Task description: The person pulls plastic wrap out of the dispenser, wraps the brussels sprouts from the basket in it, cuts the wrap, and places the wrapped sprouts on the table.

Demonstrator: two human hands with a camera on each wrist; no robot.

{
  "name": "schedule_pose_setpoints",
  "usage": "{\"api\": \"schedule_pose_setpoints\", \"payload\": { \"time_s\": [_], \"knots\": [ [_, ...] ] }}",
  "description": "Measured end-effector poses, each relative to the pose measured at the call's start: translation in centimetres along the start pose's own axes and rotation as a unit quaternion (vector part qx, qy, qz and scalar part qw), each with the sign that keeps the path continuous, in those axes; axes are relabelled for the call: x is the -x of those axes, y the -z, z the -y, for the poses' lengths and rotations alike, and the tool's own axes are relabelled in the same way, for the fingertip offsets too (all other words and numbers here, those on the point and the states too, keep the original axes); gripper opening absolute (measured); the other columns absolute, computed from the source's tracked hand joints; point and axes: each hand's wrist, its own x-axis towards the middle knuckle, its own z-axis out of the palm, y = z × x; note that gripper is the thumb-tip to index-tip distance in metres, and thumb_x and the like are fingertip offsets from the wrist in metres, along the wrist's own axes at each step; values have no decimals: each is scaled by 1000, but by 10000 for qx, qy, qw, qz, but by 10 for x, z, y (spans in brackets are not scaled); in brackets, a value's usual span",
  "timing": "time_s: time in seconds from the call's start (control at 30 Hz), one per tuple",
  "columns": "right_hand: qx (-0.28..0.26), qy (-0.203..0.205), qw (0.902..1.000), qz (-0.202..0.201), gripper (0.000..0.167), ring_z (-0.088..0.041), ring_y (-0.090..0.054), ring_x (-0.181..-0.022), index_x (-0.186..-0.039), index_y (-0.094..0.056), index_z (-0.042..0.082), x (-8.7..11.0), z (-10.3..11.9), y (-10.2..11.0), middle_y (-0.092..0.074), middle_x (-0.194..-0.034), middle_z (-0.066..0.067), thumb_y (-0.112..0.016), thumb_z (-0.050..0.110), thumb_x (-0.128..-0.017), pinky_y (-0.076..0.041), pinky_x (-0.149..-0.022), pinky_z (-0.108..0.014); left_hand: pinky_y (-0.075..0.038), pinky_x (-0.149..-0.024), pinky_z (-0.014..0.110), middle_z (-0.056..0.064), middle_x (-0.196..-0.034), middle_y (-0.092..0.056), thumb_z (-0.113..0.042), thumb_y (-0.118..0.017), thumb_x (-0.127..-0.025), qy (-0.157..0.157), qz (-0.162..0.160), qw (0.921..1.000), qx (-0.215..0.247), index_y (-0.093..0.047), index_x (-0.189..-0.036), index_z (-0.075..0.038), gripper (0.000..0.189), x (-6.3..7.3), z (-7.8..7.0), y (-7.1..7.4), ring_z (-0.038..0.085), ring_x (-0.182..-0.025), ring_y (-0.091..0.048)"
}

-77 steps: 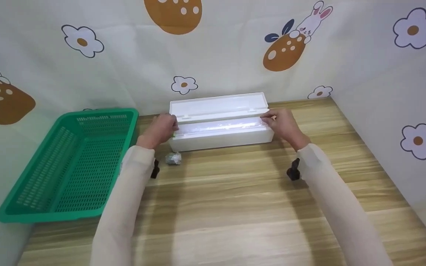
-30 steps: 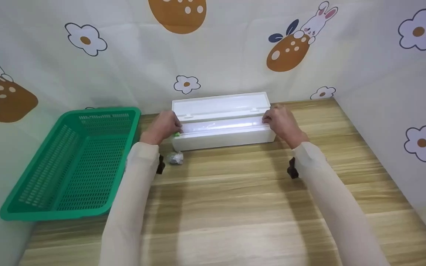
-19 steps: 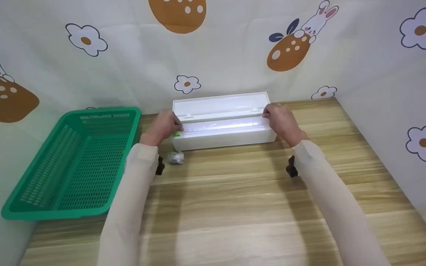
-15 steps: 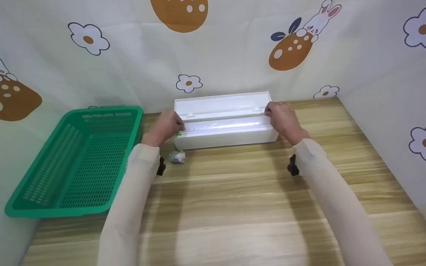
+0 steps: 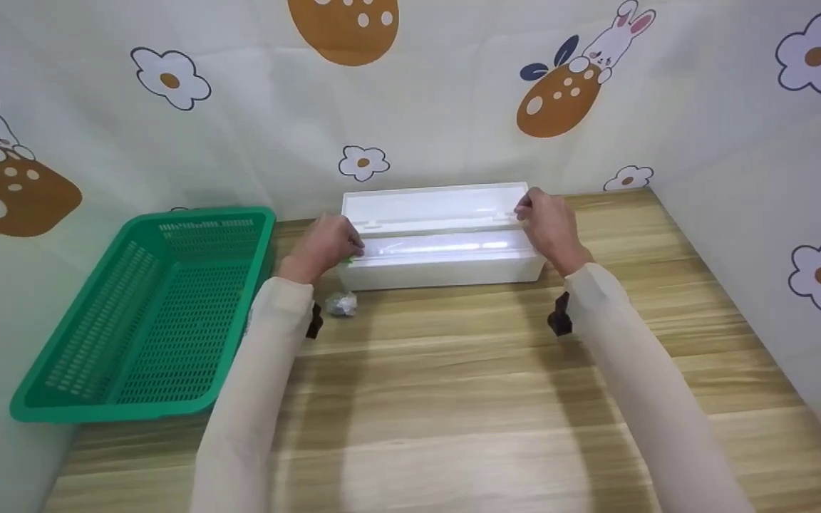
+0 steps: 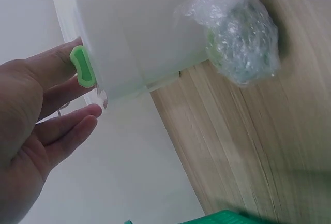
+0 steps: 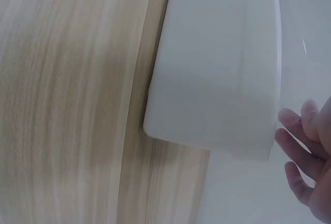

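Observation:
A long white cling film dispenser box (image 5: 446, 274) stands by the back wall, its lid (image 5: 432, 206) raised, with shiny cling film (image 5: 439, 246) along the top. My left hand (image 5: 321, 246) is at its left end, thumb and fingers pinching the film's edge beside a small green slider (image 6: 83, 66). At the right end my right hand (image 5: 551, 226) is raised near the lid's corner. Its thumb and index fingertips come together on the film, which hardly shows there. A small greenish bundle wrapped in clear film (image 6: 243, 40) lies near the box's left front corner.
A green plastic basket (image 5: 147, 412) with slotted walls stands on the left. Wood-grain tabletop (image 5: 446, 399) extends in front of the box. Patterned cloth walls (image 5: 439, 92) close off the back and sides.
My right hand has risen slightly from the film's right end towards the lid corner. The box has shifted slightly, its right end nearer me. The left hand stays by the green slider.

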Motion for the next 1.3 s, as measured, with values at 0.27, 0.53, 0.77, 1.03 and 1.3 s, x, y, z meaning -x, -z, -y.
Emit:
{"api": "schedule_pose_setpoints", "payload": {
  "time_s": [0.27,0.53,0.77,1.03,1.3],
  "knots": [
    [-402,-398,9976,390,16,-33,-65,-98,-111,-62,-2,-1,3,5,-69,-109,-21,-56,8,-101,-52,-83,-42,-58,-80,38,15,-110,-75,-13,-68,-95,-184,57,9983,-551,-76,-111,-3,20,0,-9,2,24,-85,-65],
    [-345,-375,9973,534,16,-31,-64,-95,-109,-64,-3,-1,3,5,-70,-108,-21,-56,8,-101,-52,-80,-40,-58,-82,41,14,-103,-76,-7,-71,-92,-452,-309,9950,-832,-77,-97,-2,10,0,-9,-5,26,-85,-66],
    [-362,-216,9981,453,16,-31,-65,-91,-105,-66,-4,0,-1,4,-71,-103,-22,-57,8,-101,-52,-77,-39,-54,-92,49,19,-104,-70,-6,-62,-97,-332,-109,9919,-1219,-74,-101,1,14,3,-14,-6,32,-94,-63],
    [-403,-86,9984,384,15,-31,-64,-89,-102,-66,-5,1,-1,4,-71,-100,-22,-57,7,-100,-51,-74,-37,-48,-101,57,25,-119,-60,-10,-55,-101,-325,59,9835,-1776,-63,-117,8,26,3,-13,-7,39,-110,-60],
    [-385,-151,9980,485,16,-29,-63,-87,-103,-66,-5,2,-1,6,-70,-100,-21,-57,8,-100,-50,-72,-35,-57,-88,46,18,-106,-73,-10,-65,-96,-520,-418,9910,-1165,-71,-106,2,16,3,-12,-9,32,-97,-69]
  ]
}}
